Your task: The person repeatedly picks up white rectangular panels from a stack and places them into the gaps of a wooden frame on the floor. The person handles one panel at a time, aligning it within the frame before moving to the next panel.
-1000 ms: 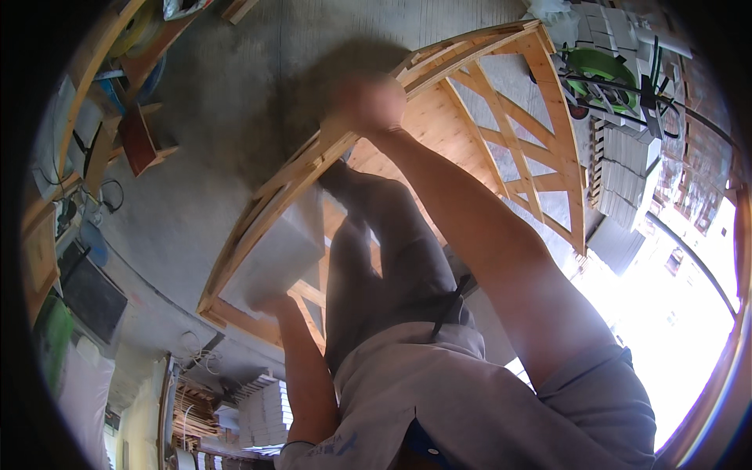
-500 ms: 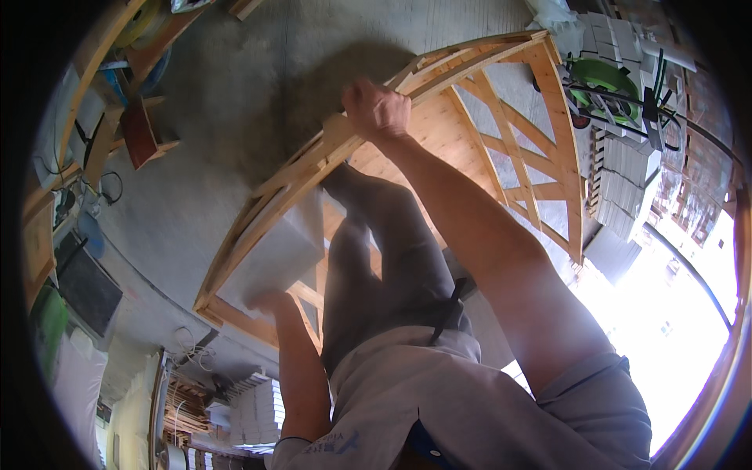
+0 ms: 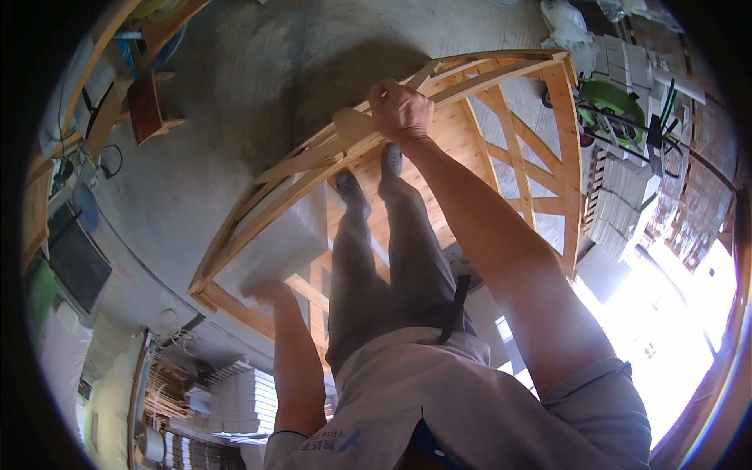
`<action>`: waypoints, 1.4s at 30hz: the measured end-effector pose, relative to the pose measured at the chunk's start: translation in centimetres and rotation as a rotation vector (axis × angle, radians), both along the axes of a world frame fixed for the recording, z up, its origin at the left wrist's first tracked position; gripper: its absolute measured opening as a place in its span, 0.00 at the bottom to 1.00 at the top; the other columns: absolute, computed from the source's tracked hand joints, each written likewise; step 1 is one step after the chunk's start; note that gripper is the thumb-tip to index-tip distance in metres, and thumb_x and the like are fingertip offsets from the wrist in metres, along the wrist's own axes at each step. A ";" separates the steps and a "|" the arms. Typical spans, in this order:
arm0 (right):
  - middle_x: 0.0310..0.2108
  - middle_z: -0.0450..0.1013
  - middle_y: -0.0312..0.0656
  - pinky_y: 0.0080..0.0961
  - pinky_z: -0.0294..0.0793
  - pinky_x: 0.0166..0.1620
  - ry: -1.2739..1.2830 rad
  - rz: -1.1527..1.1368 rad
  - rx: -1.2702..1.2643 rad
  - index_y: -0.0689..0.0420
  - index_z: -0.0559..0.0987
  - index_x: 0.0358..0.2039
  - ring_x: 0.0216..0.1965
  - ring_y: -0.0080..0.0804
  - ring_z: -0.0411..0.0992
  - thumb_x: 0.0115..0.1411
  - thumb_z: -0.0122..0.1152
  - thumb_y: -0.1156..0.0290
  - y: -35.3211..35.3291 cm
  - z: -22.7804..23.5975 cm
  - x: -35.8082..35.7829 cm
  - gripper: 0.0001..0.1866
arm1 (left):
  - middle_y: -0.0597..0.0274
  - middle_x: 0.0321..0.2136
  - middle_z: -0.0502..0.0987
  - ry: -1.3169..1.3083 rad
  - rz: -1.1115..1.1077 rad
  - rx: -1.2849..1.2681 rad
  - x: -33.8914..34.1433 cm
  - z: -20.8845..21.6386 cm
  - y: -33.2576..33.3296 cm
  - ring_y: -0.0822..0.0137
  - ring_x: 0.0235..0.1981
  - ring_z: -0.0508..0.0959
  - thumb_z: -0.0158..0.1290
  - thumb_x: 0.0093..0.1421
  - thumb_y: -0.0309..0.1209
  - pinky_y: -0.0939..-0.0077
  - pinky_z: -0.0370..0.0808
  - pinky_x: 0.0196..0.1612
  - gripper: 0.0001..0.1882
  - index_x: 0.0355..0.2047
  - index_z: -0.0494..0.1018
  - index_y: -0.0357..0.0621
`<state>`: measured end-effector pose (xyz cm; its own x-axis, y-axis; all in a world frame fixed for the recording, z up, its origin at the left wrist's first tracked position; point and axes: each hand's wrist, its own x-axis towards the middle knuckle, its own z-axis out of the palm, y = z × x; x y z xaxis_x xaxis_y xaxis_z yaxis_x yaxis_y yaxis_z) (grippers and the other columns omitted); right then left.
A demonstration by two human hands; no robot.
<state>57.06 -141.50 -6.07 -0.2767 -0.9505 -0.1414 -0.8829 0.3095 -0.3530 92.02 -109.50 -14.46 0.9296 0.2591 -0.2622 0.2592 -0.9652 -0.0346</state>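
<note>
The wooden frame (image 3: 501,149) lies flat on the concrete floor (image 3: 235,102), a large panel of pale rails, diagonal braces and board cladding, and the person stands on its boards with both shoes near the long upper rail (image 3: 313,168). The right hand (image 3: 401,110) is curled over that rail near its middle, fingers wrapped round the top edge in a firm, closed hold on the wood. The left hand (image 3: 266,291) rests low on the near corner of the frame, beside a white foam slab (image 3: 274,243) tucked between the rails; it is blurred, so I cannot tell whether it grips the timber or only presses on it.

The work in hand looks like steadying or shifting the long rail. To do it well, I judge both hands should hold the same member, with the pull running along the rail and not twisting it against its joints. Weight is better kept on the boards over a brace than on the foam. A stack of white sheets (image 3: 619,204) and a green machine (image 3: 619,102) sit just beyond the far side of the frame, so any swing that way needs care.
</note>
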 end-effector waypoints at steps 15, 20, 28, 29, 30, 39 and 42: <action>0.20 0.75 0.42 0.40 0.71 0.31 0.101 0.113 -0.008 0.47 0.78 0.25 0.25 0.48 0.74 0.55 0.47 0.53 0.3 -0.2 -0.1 0.15 | 0.38 0.42 0.73 -0.155 0.163 -0.231 -1.8 2.5 -2.1 0.46 0.40 0.77 0.26 0.63 0.52 0.52 0.77 0.40 0.36 0.41 0.69 0.26; 0.25 0.75 0.44 0.38 0.70 0.33 -0.145 0.180 -0.186 0.53 0.77 0.25 0.30 0.46 0.73 0.55 0.51 0.61 1.0 1.9 0.3 0.11 | 0.36 0.44 0.72 -0.199 0.466 -0.409 -2.4 4.7 -4.6 0.48 0.47 0.73 0.27 0.59 0.57 0.56 0.70 0.51 0.41 0.42 0.71 0.26; 0.32 0.74 0.39 0.22 0.68 0.43 -0.879 0.208 0.421 0.60 0.76 0.35 0.37 0.24 0.70 0.59 0.52 0.68 18.9 0.0 0.6 0.10 | 0.34 0.44 0.71 -0.202 0.417 -0.580 -2.2 4.7 -4.1 0.44 0.46 0.72 0.28 0.57 0.59 0.56 0.70 0.51 0.44 0.45 0.68 0.21; 0.33 0.73 0.38 0.22 0.68 0.43 -0.995 -0.111 0.559 0.59 0.75 0.37 0.38 0.25 0.70 0.60 0.50 0.64 19.9 -3.4 1.7 0.12 | 0.34 0.44 0.71 -0.198 0.414 -0.558 -2.2 4.6 -4.0 0.44 0.46 0.73 0.28 0.57 0.59 0.56 0.70 0.50 0.45 0.44 0.67 0.19; 0.34 0.73 0.37 0.23 0.68 0.43 -1.085 -0.449 0.667 0.57 0.75 0.39 0.38 0.27 0.69 0.61 0.49 0.60 20.4 -6.9 2.9 0.15 | 0.33 0.44 0.71 -0.204 0.408 -0.571 -2.1 4.6 -4.0 0.44 0.46 0.73 0.28 0.57 0.60 0.56 0.70 0.50 0.45 0.44 0.67 0.19; 0.41 0.72 0.45 0.32 0.73 0.44 -1.489 -0.820 0.757 0.59 0.71 0.47 0.40 0.38 0.72 0.63 0.36 0.46 21.2 -13.4 16.8 0.29 | 0.28 0.43 0.70 -0.234 0.378 -0.549 -1.8 4.2 -3.9 0.41 0.43 0.74 0.29 0.59 0.61 0.52 0.72 0.48 0.46 0.41 0.68 0.17; 0.39 0.73 0.45 0.31 0.73 0.43 -1.450 -0.853 0.708 0.61 0.73 0.44 0.38 0.37 0.73 0.64 0.33 0.46 20.8 -11.6 17.4 0.30 | 0.27 0.41 0.70 -0.178 0.418 -0.589 -1.6 4.4 -4.0 0.40 0.41 0.75 0.30 0.59 0.62 0.50 0.73 0.45 0.46 0.40 0.67 0.19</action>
<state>74.47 -120.71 -17.66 0.0947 -0.2927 -0.9515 0.4282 0.8749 -0.2265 90.41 -113.53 -10.01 0.8256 0.4640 -0.3212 0.5625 -0.6306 0.5348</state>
